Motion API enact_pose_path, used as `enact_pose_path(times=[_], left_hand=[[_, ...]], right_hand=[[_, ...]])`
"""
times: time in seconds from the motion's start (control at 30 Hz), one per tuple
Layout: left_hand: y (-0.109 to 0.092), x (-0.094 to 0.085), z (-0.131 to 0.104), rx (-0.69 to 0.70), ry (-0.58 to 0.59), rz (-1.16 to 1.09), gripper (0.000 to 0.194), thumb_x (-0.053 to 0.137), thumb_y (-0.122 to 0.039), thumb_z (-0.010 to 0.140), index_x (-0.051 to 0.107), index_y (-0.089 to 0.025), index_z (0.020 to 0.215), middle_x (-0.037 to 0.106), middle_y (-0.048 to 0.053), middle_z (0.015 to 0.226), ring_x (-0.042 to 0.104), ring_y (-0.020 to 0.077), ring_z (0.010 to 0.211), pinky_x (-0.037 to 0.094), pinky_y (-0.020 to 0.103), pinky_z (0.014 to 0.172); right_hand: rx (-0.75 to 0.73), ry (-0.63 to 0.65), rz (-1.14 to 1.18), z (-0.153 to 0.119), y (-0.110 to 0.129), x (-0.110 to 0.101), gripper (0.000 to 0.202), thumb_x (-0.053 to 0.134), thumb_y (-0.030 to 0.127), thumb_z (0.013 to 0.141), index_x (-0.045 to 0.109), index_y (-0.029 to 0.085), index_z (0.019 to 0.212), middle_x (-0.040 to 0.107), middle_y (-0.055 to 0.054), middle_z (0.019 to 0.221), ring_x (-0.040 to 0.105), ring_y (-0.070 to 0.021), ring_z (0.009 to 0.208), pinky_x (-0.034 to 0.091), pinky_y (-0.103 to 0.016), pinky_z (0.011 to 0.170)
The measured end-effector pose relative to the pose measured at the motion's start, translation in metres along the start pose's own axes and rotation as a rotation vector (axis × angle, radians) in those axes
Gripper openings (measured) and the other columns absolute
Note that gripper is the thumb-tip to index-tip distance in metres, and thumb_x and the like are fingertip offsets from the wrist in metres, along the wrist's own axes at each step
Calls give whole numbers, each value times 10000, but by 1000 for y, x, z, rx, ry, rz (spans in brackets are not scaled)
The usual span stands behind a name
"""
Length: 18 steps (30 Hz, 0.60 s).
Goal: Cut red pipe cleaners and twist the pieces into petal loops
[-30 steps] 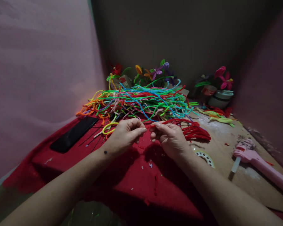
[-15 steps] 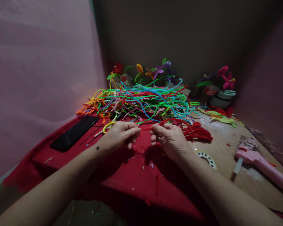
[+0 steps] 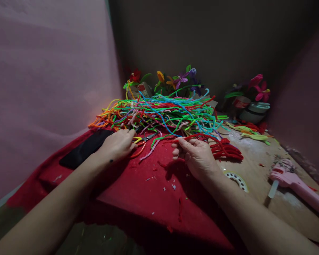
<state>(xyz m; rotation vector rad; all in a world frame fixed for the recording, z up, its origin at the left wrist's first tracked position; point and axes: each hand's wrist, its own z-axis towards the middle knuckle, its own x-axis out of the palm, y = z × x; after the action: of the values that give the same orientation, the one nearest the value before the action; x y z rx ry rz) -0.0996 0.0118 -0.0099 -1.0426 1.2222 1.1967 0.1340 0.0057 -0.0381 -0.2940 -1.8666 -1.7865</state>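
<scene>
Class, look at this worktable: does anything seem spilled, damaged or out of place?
Small loose scraps litter the red cloth, and a whitish smear marks the brown board beside the pink glue gun, like untidy leftovers. Nothing looks clearly broken.

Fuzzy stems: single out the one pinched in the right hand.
The red stem, between thumb and fingers of the right hand and arching behind it; those in the multicoloured pile and the red bundle lie outside that grip.

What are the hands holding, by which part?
Right hand: thin red fuzzy stem, pinched near one end. Left hand: at the yellow-and-orange scissors handles; whether gripped, unclear.
</scene>
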Motion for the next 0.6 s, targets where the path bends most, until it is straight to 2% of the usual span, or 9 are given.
enact_pose_path(times=[0.13,0.3,0.4,0.5,0.6], left_hand=[[1,8,3,50,92,30,181,428,-257,754,552,-183,863,631,89,822,590,193,722,399,265,591],[6,6,-10,-2,45,38,229,422,-240,742,471,-172,955,616,62,773,582,189,634,360,259,518],[-2,3,-25,18,8,-50,292,432,-266,762,445,-192,1044,627,38,757,595,198,630,371,265,524],[-17,-2,-41,151,-23,-226,410,407,-270,797,389,-212,1203,647,71,976,624,217,803,445,286,647],[-28,-4,-53,263,-61,-264,452,368,-257,840,363,-258,1292,546,59,1233,568,213,1025,441,298,831]], right_hand=[[12,-16,4,0,2,0,180,717,247,620,602,112,656,660,-49,626,587,-110,471,492,-234,446],[6,-14,39,1,1,0,173,704,244,630,579,124,643,656,-41,610,591,-114,483,488,-237,452],[1,0,51,2,1,0,165,682,252,650,575,127,647,649,-37,601,592,-111,487,487,-236,468],[1,0,53,2,0,0,181,686,266,641,567,130,646,646,-31,604,596,-112,491,489,-238,473],[1,1,47,1,0,0,177,683,262,645,558,137,639,644,-30,611,592,-112,492,487,-241,471]])
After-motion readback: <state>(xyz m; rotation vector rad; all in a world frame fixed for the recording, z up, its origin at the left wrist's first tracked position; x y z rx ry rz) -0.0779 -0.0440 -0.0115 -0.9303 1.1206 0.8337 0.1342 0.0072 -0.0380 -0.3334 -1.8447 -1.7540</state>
